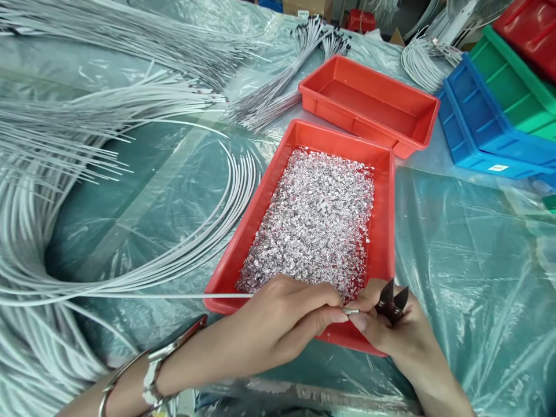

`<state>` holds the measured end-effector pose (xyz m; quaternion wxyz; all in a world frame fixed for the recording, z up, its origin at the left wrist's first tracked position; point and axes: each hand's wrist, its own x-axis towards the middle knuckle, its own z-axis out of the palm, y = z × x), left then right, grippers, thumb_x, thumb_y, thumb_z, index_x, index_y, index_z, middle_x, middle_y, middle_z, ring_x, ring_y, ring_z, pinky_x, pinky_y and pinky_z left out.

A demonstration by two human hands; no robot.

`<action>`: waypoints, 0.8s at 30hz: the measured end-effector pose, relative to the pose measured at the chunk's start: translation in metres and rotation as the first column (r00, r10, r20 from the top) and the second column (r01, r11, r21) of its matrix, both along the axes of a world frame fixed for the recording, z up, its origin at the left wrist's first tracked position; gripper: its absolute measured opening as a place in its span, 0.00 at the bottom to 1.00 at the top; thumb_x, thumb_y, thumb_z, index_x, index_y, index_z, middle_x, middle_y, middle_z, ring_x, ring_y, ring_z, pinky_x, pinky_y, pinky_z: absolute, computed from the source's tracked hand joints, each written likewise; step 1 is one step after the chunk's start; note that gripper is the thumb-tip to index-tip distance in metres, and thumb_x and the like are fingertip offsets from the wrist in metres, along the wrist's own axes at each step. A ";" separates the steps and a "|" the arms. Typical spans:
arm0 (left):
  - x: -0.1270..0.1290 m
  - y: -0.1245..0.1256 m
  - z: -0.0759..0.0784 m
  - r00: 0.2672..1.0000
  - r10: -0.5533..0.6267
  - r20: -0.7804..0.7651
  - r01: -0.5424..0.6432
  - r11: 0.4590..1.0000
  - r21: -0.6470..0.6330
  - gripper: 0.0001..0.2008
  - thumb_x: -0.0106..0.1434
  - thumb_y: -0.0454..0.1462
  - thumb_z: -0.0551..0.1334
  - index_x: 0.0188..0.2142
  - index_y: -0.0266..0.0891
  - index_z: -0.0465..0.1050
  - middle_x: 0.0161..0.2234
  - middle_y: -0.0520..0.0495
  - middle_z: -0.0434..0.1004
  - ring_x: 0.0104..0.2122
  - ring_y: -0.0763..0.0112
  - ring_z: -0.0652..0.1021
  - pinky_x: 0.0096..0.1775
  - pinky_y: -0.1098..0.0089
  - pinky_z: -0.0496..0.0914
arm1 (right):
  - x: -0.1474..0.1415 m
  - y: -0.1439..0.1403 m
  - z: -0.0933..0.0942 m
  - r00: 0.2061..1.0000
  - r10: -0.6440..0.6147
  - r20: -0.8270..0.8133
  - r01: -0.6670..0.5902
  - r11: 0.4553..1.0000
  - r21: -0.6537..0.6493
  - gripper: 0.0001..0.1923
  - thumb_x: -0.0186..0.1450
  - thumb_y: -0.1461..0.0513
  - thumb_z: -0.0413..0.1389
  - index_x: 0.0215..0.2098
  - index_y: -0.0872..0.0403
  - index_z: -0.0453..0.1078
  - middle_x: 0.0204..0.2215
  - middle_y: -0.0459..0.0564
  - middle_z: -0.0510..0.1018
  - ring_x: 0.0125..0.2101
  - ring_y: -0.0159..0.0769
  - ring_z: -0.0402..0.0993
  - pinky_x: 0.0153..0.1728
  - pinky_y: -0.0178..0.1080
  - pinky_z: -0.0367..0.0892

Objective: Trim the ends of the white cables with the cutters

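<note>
My left hand (282, 321) pinches the end of a thin white cable (143, 295) that runs left across the table. My right hand (391, 330) grips small black cutters (391, 301), jaws pointing up, and its fingertips touch the cable's tip (351, 311) next to the left thumb. Both hands hover over the near rim of a red tray (386, 231) filled with small silvery cut-off bits (313, 220).
Large loops and bundles of white cables (65, 191) cover the left and back of the plastic-covered table. An empty red tray (369, 104) sits behind the full one. Blue (478, 127), green (512, 87) and red (530, 26) bins stand at the right.
</note>
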<state>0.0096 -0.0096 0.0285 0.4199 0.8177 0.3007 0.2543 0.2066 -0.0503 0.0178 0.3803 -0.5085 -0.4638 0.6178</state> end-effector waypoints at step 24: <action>0.002 -0.001 -0.003 0.995 0.069 0.077 -0.063 0.995 -0.081 0.10 0.72 0.34 0.52 0.32 0.39 0.65 0.23 0.57 0.65 0.22 0.79 0.66 0.26 0.76 0.59 | -0.005 -0.002 0.006 0.971 -0.056 0.234 -0.011 0.961 0.277 0.10 0.66 0.65 0.58 0.43 0.44 0.70 0.22 0.38 0.65 0.19 0.28 0.58 0.19 0.30 0.57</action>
